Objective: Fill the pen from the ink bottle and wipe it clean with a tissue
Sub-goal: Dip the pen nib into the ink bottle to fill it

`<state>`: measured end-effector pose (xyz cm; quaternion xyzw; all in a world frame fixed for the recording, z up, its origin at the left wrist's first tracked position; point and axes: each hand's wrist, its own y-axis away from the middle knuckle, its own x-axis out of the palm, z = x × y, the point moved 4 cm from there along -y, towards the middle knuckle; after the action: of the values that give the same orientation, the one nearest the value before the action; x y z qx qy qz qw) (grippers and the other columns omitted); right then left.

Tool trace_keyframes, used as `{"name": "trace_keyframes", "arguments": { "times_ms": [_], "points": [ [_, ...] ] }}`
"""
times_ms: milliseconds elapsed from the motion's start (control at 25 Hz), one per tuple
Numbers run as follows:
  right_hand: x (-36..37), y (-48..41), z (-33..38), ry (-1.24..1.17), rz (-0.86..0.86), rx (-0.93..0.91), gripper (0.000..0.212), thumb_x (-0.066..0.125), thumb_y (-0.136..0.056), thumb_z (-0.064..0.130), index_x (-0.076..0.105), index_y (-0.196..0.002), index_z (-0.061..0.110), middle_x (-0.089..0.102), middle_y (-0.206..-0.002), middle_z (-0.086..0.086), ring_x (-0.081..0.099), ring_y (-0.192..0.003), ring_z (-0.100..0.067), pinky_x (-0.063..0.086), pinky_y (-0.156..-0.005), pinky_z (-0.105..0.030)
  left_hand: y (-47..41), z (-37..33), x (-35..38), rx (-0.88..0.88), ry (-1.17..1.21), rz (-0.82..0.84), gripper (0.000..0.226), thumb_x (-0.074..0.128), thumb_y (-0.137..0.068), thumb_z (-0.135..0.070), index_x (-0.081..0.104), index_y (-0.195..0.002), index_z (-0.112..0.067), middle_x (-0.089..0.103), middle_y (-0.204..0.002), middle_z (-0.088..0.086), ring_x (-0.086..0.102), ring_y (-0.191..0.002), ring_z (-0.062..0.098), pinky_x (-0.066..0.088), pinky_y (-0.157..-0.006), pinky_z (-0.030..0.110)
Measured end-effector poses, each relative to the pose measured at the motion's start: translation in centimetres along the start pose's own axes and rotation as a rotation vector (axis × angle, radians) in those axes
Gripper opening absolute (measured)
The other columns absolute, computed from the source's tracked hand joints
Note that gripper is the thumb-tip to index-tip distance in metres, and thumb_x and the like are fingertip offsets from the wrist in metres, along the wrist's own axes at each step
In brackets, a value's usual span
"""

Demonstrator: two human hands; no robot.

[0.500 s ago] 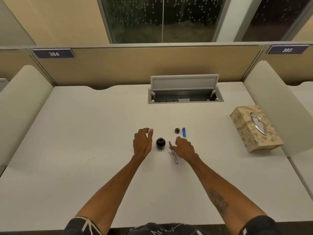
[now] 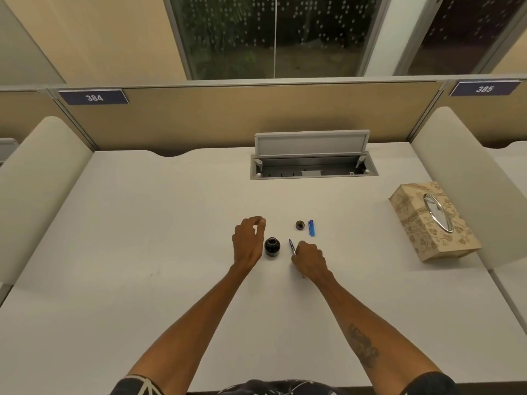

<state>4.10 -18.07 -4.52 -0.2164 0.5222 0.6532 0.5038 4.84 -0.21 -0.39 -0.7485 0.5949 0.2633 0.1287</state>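
A small dark ink bottle (image 2: 272, 246) stands open on the white desk (image 2: 142, 252), between my two hands. Its round cap (image 2: 300, 224) lies behind it, next to a blue pen cap (image 2: 311, 228). My right hand (image 2: 309, 259) is closed around the pen (image 2: 292, 246), whose tip points up and to the left, just right of the bottle. My left hand (image 2: 248, 242) hovers just left of the bottle with fingers loosely curled, holding nothing.
A patterned tissue box (image 2: 433, 220) sits at the right of the desk. An open cable tray (image 2: 313, 166) with a raised lid is set into the desk at the back. Padded dividers flank both sides.
My right hand has closed on the pen and lifted its tip off the desk. My left hand has shifted slightly and curled its fingers.
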Motion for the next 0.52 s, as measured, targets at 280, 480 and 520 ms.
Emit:
{"name": "trace_keyframes", "arguments": {
  "times_ms": [280,480,520],
  "points": [
    [-5.8,-0.1,2.0,-0.831,-0.113,0.042,0.015,0.06,-0.088,0.016,0.062,-0.101,0.009,0.071,-0.094,-0.012,0.074,-0.072,-0.028,0.062,-0.066,-0.037,-1.0,-2.5,-0.4,0.131,0.032,-0.001,0.032,0.051,-0.102,-0.032,0.06,-0.129,-0.019,0.065,-0.124,-0.001,0.059,-0.109,0.018,0.044,-0.096,0.033],
    [-7.4,1.6,5.0,-1.371,0.182,-0.055,0.021,0.055,-0.096,0.025,0.068,-0.104,0.01,0.063,-0.082,-0.006,0.055,-0.061,-0.011,0.05,-0.057,-0.023,-1.7,-5.2,0.0,0.05,0.369,0.227,0.032,0.046,-0.103,-0.037,0.067,-0.122,-0.022,0.074,-0.113,-0.003,0.068,-0.108,0.017,0.053,-0.097,0.029],
    [-7.5,1.8,5.5,-1.421,0.227,-0.064,0.022,0.051,-0.098,0.024,0.068,-0.104,0.01,0.063,-0.08,-0.006,0.052,-0.06,-0.01,0.047,-0.056,-0.023,-1.7,-5.8,0.2,0.031,0.458,0.29,0.032,0.046,-0.103,-0.039,0.068,-0.121,-0.024,0.075,-0.112,-0.003,0.07,-0.107,0.015,0.054,-0.097,0.027]
  ]
}}
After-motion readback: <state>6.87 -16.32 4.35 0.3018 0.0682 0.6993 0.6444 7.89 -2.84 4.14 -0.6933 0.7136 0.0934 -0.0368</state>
